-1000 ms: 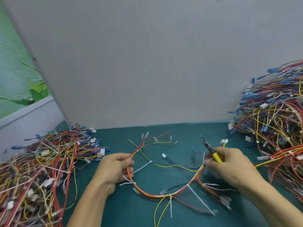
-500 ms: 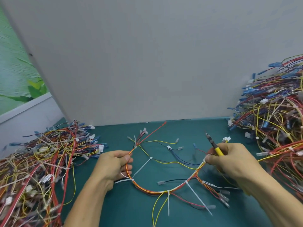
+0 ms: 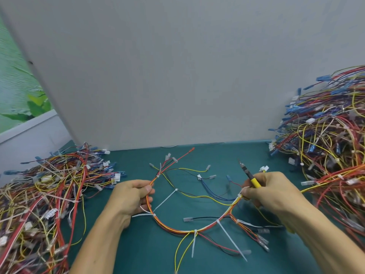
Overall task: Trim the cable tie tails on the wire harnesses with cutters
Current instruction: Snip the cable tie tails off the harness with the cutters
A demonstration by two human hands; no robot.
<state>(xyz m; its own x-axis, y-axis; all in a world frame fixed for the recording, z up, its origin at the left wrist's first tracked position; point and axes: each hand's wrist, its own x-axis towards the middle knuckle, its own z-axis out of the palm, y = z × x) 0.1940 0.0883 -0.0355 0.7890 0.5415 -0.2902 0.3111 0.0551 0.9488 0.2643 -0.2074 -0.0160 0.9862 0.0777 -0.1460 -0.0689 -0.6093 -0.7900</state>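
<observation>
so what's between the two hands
The harness arcs from left hand to right hand, which also holds the cutters; untrimmed white tie tails stick out, green mat beneath. Head view.

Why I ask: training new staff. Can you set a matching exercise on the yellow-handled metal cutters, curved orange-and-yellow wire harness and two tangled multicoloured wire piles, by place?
Things: 1 yellow-handled cutters; 2 curved wire harness; 3 taller wire pile; 4 lower wire pile.
Places: A green mat's left side; B right hand alone; C mat's right side; D left hand plus right hand.
Pairs: 1-B, 2-D, 3-C, 4-A.
</observation>
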